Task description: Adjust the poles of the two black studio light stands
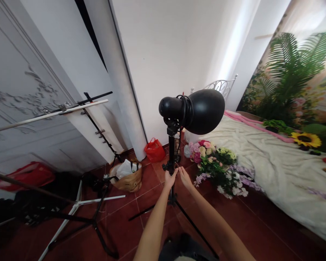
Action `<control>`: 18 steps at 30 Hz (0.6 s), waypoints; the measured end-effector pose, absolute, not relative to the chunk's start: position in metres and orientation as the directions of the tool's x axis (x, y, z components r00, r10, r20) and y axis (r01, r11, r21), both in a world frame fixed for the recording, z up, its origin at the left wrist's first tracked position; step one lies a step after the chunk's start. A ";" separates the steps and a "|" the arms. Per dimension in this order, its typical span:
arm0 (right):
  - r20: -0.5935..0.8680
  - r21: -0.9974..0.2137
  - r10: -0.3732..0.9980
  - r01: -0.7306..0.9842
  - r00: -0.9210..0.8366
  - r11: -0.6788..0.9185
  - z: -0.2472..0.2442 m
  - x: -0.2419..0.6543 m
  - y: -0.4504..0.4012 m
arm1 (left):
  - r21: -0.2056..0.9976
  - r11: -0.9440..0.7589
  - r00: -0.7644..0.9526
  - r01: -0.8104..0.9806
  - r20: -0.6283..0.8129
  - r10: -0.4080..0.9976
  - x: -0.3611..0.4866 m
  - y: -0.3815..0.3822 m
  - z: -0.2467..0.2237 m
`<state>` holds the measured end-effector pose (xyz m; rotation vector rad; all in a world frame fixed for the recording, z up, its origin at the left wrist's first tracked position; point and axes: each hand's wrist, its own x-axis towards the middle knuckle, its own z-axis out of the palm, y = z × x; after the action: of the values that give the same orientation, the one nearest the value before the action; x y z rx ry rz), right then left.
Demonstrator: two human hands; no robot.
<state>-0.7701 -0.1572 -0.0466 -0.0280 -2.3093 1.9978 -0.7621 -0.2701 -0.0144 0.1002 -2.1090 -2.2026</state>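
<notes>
A black studio lamp (205, 111) with a wide reflector sits atop a black light stand (171, 146) in front of me. Its black cable (189, 110) is coiled round the lamp's neck. My left hand (170, 178) is closed around the stand's pole, just below a clamp with a knob (165, 166). Close by on the right side of the pole, my right hand (185, 177) has its fingers drawn together; what they pinch is too small to make out. The stand's thin legs spread over the floor below my hands.
Artificial flowers (206, 154) stand at the right beside a bed with a cream blanket (277, 170). A red bag (154, 150) and a woven basket (132, 181) sit on the tiled floor. Backdrop stands (97, 206) with spread legs crowd the left.
</notes>
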 end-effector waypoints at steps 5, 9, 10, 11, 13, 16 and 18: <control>0.004 -0.984 0.094 0.012 -0.996 0.175 -0.032 -0.780 -0.160 | 0.999 -0.032 -0.998 -0.020 -0.022 -0.066 -0.762 -0.276 -0.006; -0.082 -0.991 0.098 0.091 -0.992 0.096 -0.017 -0.783 -0.162 | 1.000 0.000 -0.999 -0.020 -0.020 -0.032 -0.764 -0.279 -0.004; -0.099 -0.992 0.102 0.106 -0.990 0.074 -0.014 -0.783 -0.164 | 1.000 0.010 -0.999 -0.026 -0.025 -0.036 -0.764 -0.280 -0.004; -0.112 -0.991 0.109 0.119 -0.988 0.057 -0.012 -0.782 -0.165 | 0.999 0.020 -0.998 -0.035 -0.034 -0.044 -0.764 -0.280 -0.004; -0.131 -0.990 0.136 0.137 -0.982 0.033 -0.011 -0.774 -0.169 | 0.998 0.038 -0.996 -0.052 -0.049 -0.068 -0.763 -0.280 -0.006; -0.215 -0.977 0.161 0.214 -0.963 -0.027 -0.025 -0.745 -0.176 | 0.996 0.066 -0.992 -0.058 -0.051 -0.112 -0.761 -0.280 -0.009; -0.369 -0.928 0.115 0.359 -0.922 -0.100 -0.047 -0.712 -0.179 | 0.994 0.098 -0.990 -0.047 -0.034 -0.137 -0.762 -0.280 -0.011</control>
<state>-0.7115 -0.1794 -0.0472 -0.5914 -2.2116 2.3923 -0.7618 -0.2804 -0.0113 0.1912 -2.2772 -2.0572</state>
